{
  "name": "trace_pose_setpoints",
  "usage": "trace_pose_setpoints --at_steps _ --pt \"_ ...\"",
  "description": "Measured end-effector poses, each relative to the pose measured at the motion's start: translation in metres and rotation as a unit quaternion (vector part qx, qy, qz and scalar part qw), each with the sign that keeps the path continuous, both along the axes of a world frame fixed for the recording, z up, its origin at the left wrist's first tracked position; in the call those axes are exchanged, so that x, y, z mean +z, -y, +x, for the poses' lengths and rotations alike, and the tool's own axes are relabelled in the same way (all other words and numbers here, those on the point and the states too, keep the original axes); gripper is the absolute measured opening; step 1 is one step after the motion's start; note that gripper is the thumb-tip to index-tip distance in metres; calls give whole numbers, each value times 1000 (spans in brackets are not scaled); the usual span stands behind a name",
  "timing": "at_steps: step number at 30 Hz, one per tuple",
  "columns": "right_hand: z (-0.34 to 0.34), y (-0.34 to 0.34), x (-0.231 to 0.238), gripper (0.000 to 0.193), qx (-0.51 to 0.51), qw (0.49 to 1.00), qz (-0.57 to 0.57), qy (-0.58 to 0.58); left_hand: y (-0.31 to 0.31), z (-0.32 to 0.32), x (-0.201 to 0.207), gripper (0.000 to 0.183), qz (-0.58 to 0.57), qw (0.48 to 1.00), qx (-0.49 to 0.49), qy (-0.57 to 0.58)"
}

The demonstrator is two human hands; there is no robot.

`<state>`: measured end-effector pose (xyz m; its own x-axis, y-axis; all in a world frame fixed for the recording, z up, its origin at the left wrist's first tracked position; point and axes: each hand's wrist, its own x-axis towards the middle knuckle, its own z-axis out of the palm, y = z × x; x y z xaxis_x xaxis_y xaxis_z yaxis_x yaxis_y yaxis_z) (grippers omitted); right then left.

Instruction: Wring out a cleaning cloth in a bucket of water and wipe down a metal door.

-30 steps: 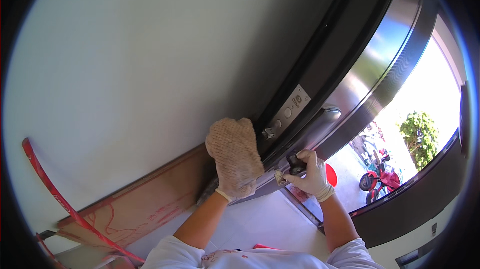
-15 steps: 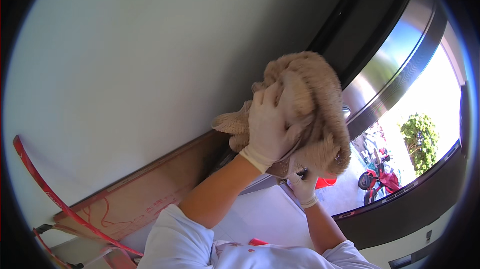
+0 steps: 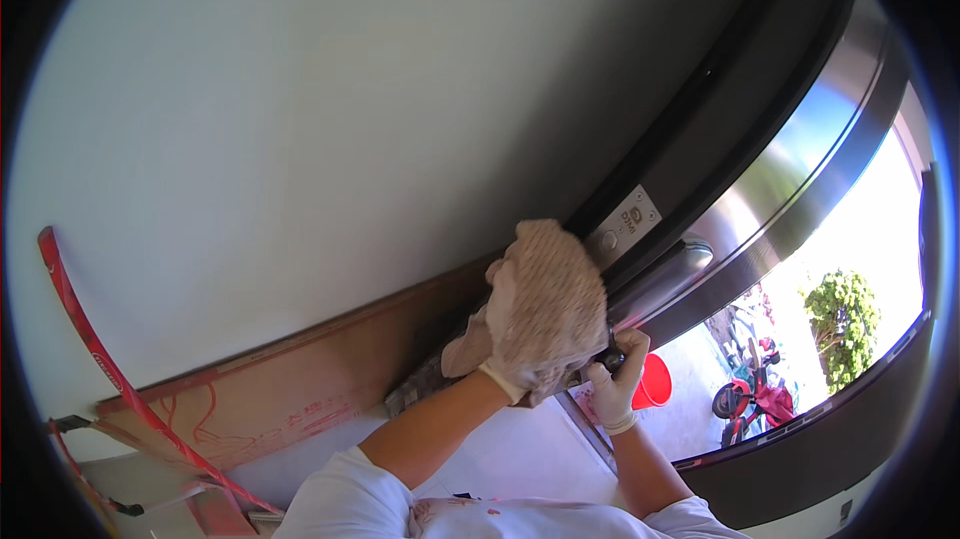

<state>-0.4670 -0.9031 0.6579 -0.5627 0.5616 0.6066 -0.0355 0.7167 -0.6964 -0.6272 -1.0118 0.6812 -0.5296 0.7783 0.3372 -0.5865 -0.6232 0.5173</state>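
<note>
In my left hand point(image 3: 512, 382), which wears a white glove, is a bunched beige plush cloth point(image 3: 550, 304). The cloth lies against the edge of a dark door point(image 3: 690, 139) and hides most of the fingers. My right hand point(image 3: 615, 394), also gloved, is lower and to the right, its fingers curled round a dark part that looks like the lower end of the door handle point(image 3: 665, 274). Just above the cloth, a silver lock plate point(image 3: 628, 224) with a round button shows on the door edge.
A pale wall point(image 3: 250, 139) fills the left, with a flattened cardboard strip point(image 3: 300, 379) along its foot. A curved red bar point(image 3: 110, 369) stands at lower left. Past the door are a red bucket point(image 3: 652, 382), a red scooter point(image 3: 765, 394) and a green bush point(image 3: 843, 314).
My left hand has brought the cloth down along the door edge, uncovering the lock plate and handle. My right hand stays low by the handle, now more in view.
</note>
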Motion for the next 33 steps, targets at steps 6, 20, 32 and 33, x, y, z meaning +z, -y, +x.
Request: trace_pose_setpoints --at_steps 6,20,32,33 --pt "-3 14 16 73 6 999 -35 -40 -17 -13 43 65 -205 834 357 -366" --pt "-2 12 12 70 8 1000 -1 -12 23 -23 -53 60 -272 560 453 -638" --pt "4 22 27 59 -7 999 36 7 -15 -46 12 50 -282 517 493 -640" --pt "3 22 29 58 -11 999 42 5 -3 -43 12 49 -314 564 442 -623"
